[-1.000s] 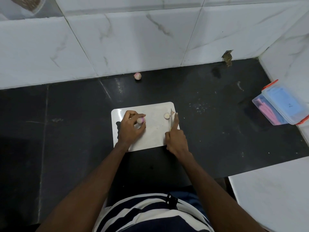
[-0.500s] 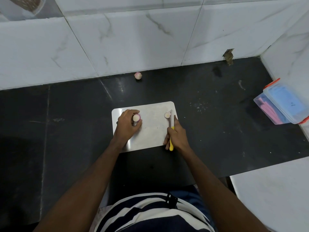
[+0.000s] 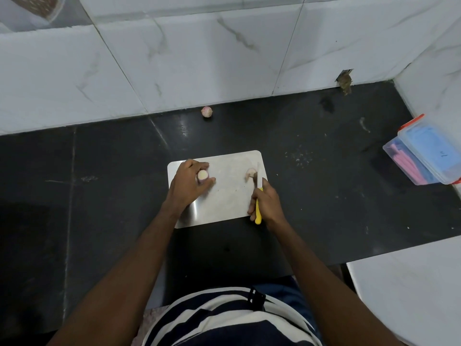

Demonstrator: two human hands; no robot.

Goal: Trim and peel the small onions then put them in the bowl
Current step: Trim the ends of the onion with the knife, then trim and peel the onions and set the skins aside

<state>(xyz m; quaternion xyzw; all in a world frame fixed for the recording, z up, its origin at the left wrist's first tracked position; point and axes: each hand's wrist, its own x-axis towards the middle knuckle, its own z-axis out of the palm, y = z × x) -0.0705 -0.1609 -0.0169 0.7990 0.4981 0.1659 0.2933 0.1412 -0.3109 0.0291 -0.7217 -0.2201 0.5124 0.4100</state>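
A steel cutting board [image 3: 224, 201] lies on the black counter. My left hand [image 3: 189, 183] grips a small onion [image 3: 202, 175] at the board's left end, its pale cut face turned up. My right hand [image 3: 267, 203] is closed around a yellow-handled knife [image 3: 259, 193] at the board's right edge, blade pointing away from me. A cut-off onion piece [image 3: 250, 173] lies just left of the blade. Another small onion [image 3: 206, 111] sits alone by the wall. No bowl is in sight.
A clear plastic box with an orange-clipped lid [image 3: 424, 151] holding pink sticks stands at the right. A white tiled wall [image 3: 199, 58] closes the back and right. A white surface [image 3: 409, 290] juts in at the lower right. Crumbs [image 3: 299, 156] dot the counter.
My right hand went from pressing a finger on the blade to gripping the yellow handle and slid back. My left hand turned the onion so its cut face shows.
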